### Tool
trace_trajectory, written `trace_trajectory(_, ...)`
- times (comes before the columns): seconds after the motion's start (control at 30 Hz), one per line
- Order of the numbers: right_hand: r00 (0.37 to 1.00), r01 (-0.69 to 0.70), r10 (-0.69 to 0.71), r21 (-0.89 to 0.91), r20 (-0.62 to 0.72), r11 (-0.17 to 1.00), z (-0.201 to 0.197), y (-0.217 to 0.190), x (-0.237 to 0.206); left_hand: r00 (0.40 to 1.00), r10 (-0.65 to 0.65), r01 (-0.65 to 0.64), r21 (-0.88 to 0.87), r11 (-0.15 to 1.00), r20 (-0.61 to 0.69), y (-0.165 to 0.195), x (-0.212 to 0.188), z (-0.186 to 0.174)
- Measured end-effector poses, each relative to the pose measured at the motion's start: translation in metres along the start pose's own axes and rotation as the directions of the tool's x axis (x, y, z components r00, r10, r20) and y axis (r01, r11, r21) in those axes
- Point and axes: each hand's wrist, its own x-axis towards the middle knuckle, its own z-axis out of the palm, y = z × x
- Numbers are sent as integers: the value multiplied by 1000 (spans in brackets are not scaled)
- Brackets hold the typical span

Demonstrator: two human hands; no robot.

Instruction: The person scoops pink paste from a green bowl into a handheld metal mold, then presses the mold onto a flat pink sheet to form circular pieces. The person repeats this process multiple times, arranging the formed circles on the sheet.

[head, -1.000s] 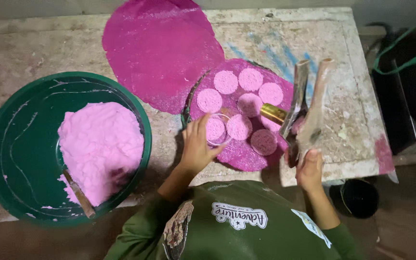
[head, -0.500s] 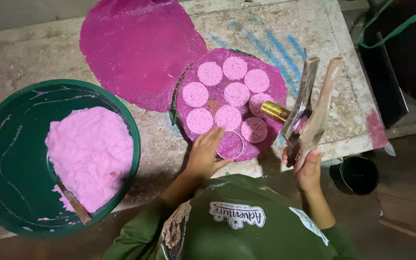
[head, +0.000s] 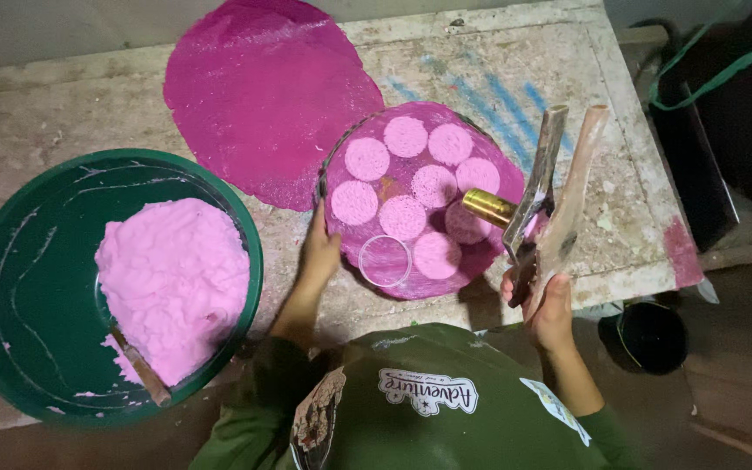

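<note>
The person's left hand (head: 318, 252) lay flat and released against the left rim of the round tray (head: 480, 257), which sat on the worktop (head: 63, 130) covered in a magenta sheet with eight pale pink discs (head: 403, 217). A clear ring cutter (head: 385, 260) rested near the tray's front edge, just beside that hand. The right hand (head: 550, 305) was clenched around a wooden two-armed press (head: 550, 191) with a brass barrel. A green basin (head: 36, 261) of pink dough (head: 176, 278) stood to the left.

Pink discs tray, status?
Left hand touches tray edge. Right hand holds wooden tongs. Eight discs laid; ring mould sits empty.
</note>
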Motion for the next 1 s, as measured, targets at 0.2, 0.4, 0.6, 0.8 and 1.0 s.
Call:
trace_trajectory(0.2, 995, 52, -21, -342, 93, 938, 10, -12, 13, 981, 149, -80, 450, 889, -120, 52, 19, -22)
trace_trajectory(0.4, 800, 156, 143, -433, 583, 888, 63, -39, 35, 708, 531, -687, 281, 670, 466, 122, -42, -6)
trace_trajectory(0.6, 975, 224, -123, -796, 188, 563, 54, -32, 199, 824, 436, -452, -44, 891, 362, 106, -61, -34)
trace_trajectory(0.8, 992, 115, -87, -903, 87, 413, 49, -13, 294, 855, 419, -392, -149, 908, 305, 95, -58, -36)
trace_trajectory(1.0, 995, -86, 74, -970, -71, 227, 70, -17, 296, 872, 404, -357, -204, 911, 277, 100, -58, -42)
